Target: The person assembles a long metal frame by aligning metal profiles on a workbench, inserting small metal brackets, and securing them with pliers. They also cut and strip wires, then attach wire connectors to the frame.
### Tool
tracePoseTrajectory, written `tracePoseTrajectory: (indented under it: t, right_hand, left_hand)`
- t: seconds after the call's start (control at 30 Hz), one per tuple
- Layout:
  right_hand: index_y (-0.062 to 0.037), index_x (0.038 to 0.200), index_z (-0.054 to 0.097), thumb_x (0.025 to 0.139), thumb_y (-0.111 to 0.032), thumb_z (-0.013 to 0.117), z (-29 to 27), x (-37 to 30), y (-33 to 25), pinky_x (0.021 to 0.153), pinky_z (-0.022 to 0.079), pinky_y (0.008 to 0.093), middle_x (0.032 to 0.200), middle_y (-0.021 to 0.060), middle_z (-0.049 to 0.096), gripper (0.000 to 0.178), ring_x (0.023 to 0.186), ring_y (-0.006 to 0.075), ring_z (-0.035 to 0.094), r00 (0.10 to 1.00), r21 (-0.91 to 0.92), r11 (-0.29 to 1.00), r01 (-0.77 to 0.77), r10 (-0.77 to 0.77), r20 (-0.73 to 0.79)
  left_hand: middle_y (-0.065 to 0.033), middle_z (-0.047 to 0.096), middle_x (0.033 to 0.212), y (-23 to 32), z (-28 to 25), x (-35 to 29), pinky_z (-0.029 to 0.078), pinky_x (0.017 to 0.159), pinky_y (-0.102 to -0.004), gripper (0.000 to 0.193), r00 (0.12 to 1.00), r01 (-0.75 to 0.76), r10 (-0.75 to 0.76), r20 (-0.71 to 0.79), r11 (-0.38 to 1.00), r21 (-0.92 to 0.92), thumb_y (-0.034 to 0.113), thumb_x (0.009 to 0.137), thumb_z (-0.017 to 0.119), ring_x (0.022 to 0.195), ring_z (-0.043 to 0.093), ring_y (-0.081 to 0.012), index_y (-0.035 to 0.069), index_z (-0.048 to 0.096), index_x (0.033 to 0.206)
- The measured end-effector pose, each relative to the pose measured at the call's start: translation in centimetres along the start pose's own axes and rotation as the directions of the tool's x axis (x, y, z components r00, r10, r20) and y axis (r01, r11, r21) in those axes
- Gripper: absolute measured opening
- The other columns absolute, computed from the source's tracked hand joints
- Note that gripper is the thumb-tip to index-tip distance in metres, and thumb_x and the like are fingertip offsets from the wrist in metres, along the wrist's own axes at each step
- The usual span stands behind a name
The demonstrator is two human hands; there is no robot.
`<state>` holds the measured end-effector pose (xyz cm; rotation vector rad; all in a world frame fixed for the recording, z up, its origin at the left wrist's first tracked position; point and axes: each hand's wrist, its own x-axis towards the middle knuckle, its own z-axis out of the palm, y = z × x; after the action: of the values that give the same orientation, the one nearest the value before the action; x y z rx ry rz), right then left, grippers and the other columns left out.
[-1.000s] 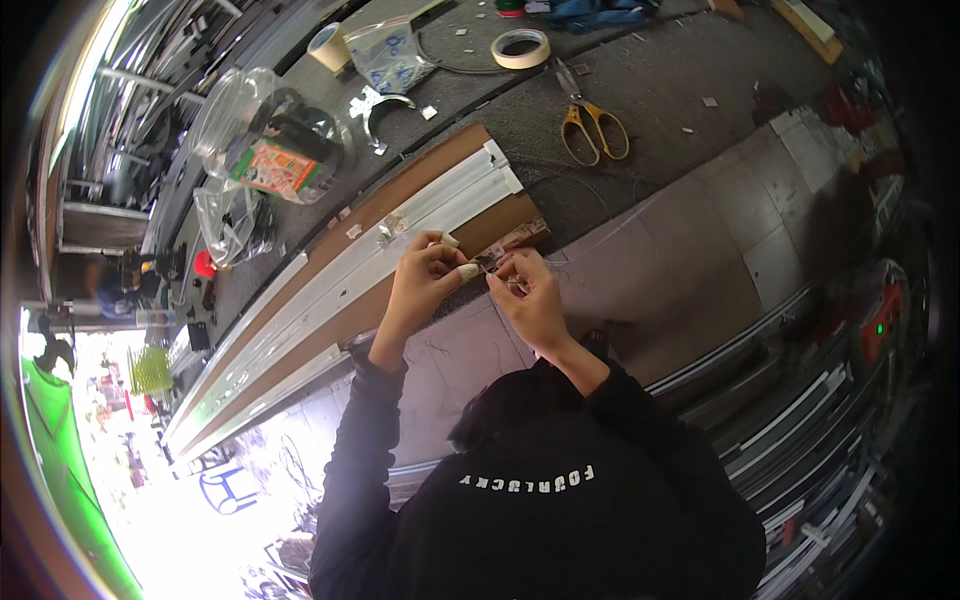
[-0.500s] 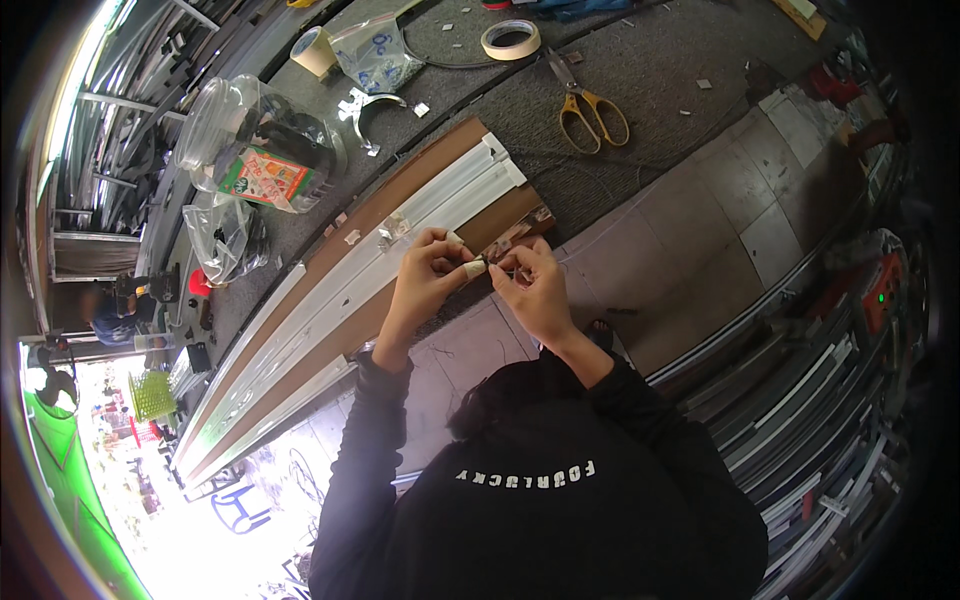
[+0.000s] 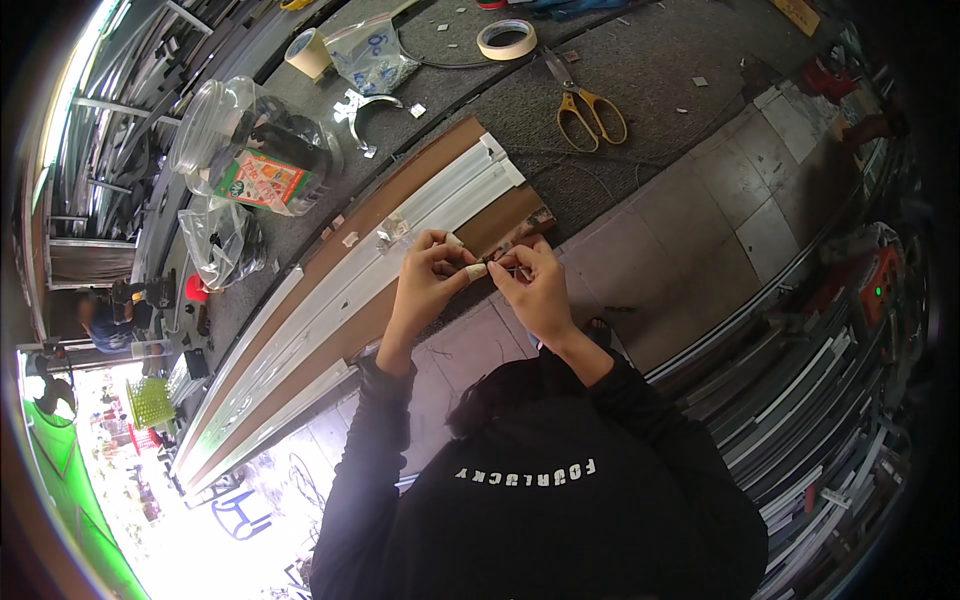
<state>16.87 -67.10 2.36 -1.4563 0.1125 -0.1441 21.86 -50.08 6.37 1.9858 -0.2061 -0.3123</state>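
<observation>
My left hand (image 3: 428,285) and my right hand (image 3: 535,290) meet fingertip to fingertip in front of the near edge of the bench. Both are closed in a pinch on something small and dark, too small to name. Pale tape wraps fingers of my left hand. Just beyond them lie long white profiles (image 3: 440,210) with brown strips (image 3: 505,222) between them. A small clear packet (image 3: 395,231) rests on the profiles, near my left hand.
On the grey bench (image 3: 480,95) are yellow-handled scissors (image 3: 590,120), a tape roll (image 3: 507,40), a bag of small parts (image 3: 372,60), a metal bracket (image 3: 362,118) and a clear jar (image 3: 255,150). Metal bars (image 3: 790,430) are stacked at the right, beyond the tiled floor (image 3: 680,260).
My hands keep the same pinch with barely any movement. The view has shifted slightly, so the bench things sit a little further left.
</observation>
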Motion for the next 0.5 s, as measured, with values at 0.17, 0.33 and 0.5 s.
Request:
tracePoseTrajectory:
  t: [0.17, 0.33, 0.5]
  right_hand:
    - [-0.0010, 0.081, 0.064, 0.088, -0.006, 0.071, -0.04, 0.05, 0.71, 0.059, 0.036, 0.0200, 0.094, -0.0015, 0.050, 0.011, 0.069, 0.0028, 0.042, 1.000, 0.062, 0.998, 0.009, -0.009, 0.007]
    - [-0.0012, 0.080, 0.064, 0.088, -0.006, 0.071, -0.17, 0.07, 1.01, 0.060, 0.036, 0.0197, 0.095, -0.0015, 0.049, 0.012, 0.070, 0.0024, 0.043, 1.000, 0.027, 1.000, 0.003, -0.003, 0.018]
    - [0.0005, 0.081, 0.066, 0.087, -0.006, 0.072, 0.00, 0.07, 0.56, 0.059, 0.035, 0.0208, 0.094, -0.0007, 0.050, 0.011, 0.069, 0.0032, 0.043, 1.000, -0.026, 0.999, 0.024, -0.023, 0.006]
  left_hand:
    - [-0.0029, 0.052, 0.104, -0.03, 0.01, -0.04, 0.050, 0.064, -0.0201, 0.020, 1.000, 0.018, -0.018, -0.005, 1.000, -0.004, 0.009, 0.078, 0.082, 0.072, 0.059, -0.0060, -0.004, 0.071, 0.088]
    - [-0.0026, 0.053, 0.104, -0.27, 0.09, 0.00, 0.051, 0.064, -0.0206, 0.020, 1.000, 0.004, -0.004, -0.008, 1.000, -0.024, 0.009, 0.078, 0.082, 0.072, 0.059, -0.0062, -0.004, 0.071, 0.088]
    - [-0.0032, 0.054, 0.103, -0.06, 0.15, 0.00, 0.052, 0.065, -0.0213, 0.020, 0.999, -0.030, 0.030, -0.020, 1.000, 0.009, 0.009, 0.077, 0.082, 0.072, 0.061, -0.0077, -0.004, 0.072, 0.088]
